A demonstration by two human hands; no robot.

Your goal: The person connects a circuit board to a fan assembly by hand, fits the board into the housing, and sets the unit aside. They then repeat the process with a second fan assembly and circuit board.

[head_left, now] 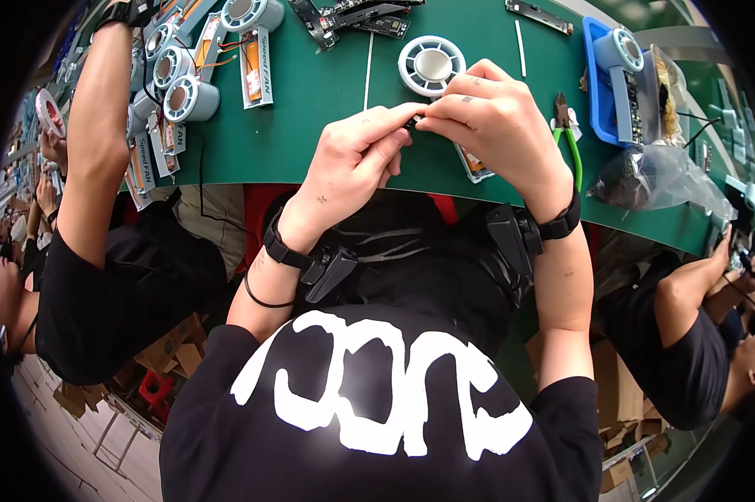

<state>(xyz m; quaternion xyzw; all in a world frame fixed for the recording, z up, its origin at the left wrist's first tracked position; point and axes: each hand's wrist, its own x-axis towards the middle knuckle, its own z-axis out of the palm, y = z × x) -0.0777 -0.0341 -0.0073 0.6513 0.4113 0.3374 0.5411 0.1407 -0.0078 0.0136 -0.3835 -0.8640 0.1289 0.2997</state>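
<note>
Small dark part [411, 123], mostly covered by fingertips; pale flecks visible, outline too hidden to read. It sits above the near edge of the green tabletop [277, 151], between the two hands. Left hand [352, 159]: nearly closed, thumb and forefinger pinching the part, other fingers curled. Right hand [496, 115]: gap narrow, thumb and fingertips meeting at the part's 3 o'clock side; whether it grips or only touches, cannot tell. Clock taken from the part: one fan [432, 67] just beyond at 12 to 1, round, pale blue rim, white spokes, grey hub; one handle end [475, 167] showing below the right hand at 4. At 9 to 11, at least four blue-grey fan units [191, 100], others partly hidden. At 11, several dark circuit boards [352, 18], overlapping, count unclear; one more board [540, 15] between 1 and 2. At 3, one green-handled cutter [575, 155] and one blue tray [596, 88] carrying one fan unit [618, 50].
</note>
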